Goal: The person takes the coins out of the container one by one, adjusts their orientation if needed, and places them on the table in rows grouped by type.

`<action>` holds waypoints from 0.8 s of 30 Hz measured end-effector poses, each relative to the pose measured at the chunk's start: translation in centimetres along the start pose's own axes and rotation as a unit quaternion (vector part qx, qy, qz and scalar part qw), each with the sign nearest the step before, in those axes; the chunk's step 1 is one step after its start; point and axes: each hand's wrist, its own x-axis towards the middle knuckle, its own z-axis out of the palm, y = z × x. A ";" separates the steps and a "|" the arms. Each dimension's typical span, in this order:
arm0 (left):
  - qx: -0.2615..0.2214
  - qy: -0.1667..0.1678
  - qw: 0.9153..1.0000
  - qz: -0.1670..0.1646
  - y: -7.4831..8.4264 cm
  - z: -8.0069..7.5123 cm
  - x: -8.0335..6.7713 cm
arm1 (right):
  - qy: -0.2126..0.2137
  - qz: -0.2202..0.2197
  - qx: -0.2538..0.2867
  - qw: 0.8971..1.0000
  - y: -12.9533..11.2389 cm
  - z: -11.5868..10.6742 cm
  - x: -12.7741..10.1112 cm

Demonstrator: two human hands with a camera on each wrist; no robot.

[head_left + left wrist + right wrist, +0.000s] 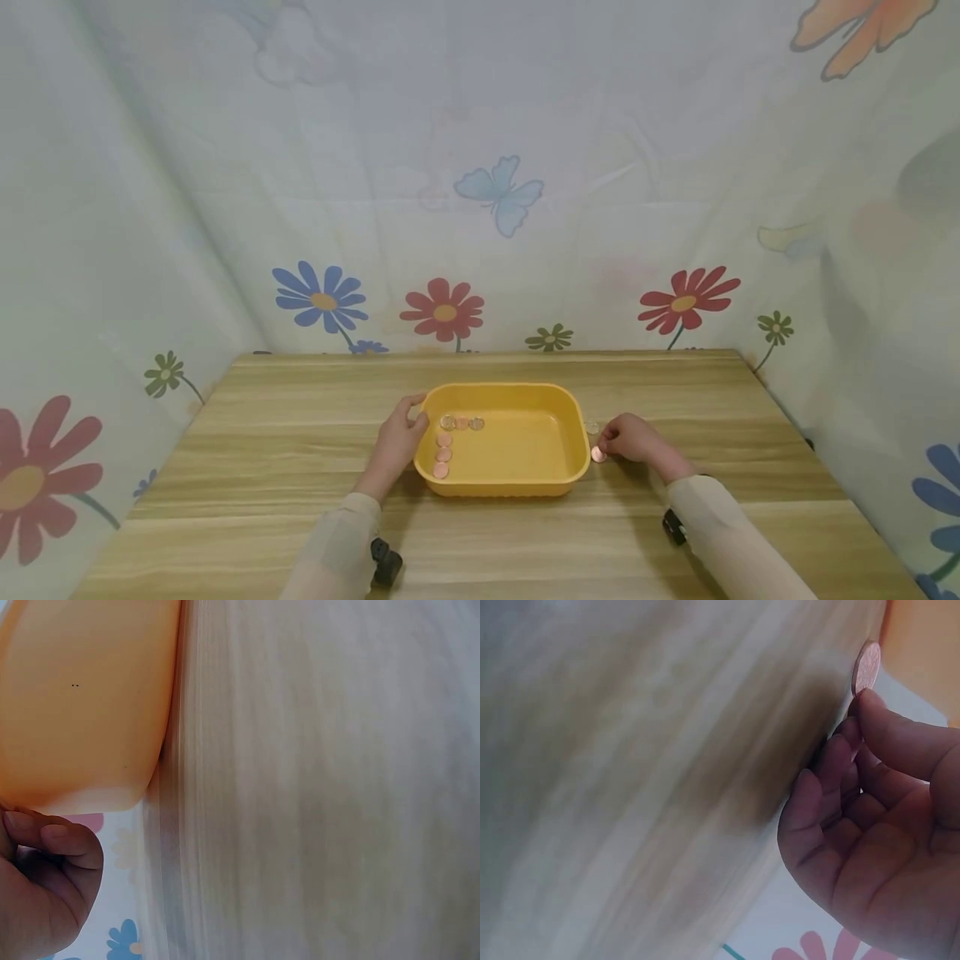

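Observation:
A yellow plastic basin (pixel 502 489) sits on the table with several coins on its floor. Three of them form a row, a copper coin (pixel 462 423) between two silvery ones. Below, copper coins (pixel 444 455) line up along the left wall. My left hand (pixel 397 442) grips the basin's left rim; its curled fingers touch the wall in the left wrist view. Just outside the right wall, my right hand (pixel 636 440) pinches a copper coin (pixel 866 669) between thumb and fingertips. A silvery coin (pixel 592 427) lies on the table by those fingers.
The wooden table (pixel 300 400) runs back to a flower-printed cloth (pixel 495 283), which also hangs at both sides. Dark wrist cameras (pixel 386 562) sit on both sleeves.

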 end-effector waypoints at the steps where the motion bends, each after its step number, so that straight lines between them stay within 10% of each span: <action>1: 0.001 0.000 1.000 0.002 0.0 0.0 0.0 | 0.002 0.002 -0.003 1.000 0.0 0.0 0.0; 24: 0.013 0.004 1.000 -0.003 0.2 0.2 0.1 | 0.048 0.067 -0.057 0.995 -1.1 1.0 -0.3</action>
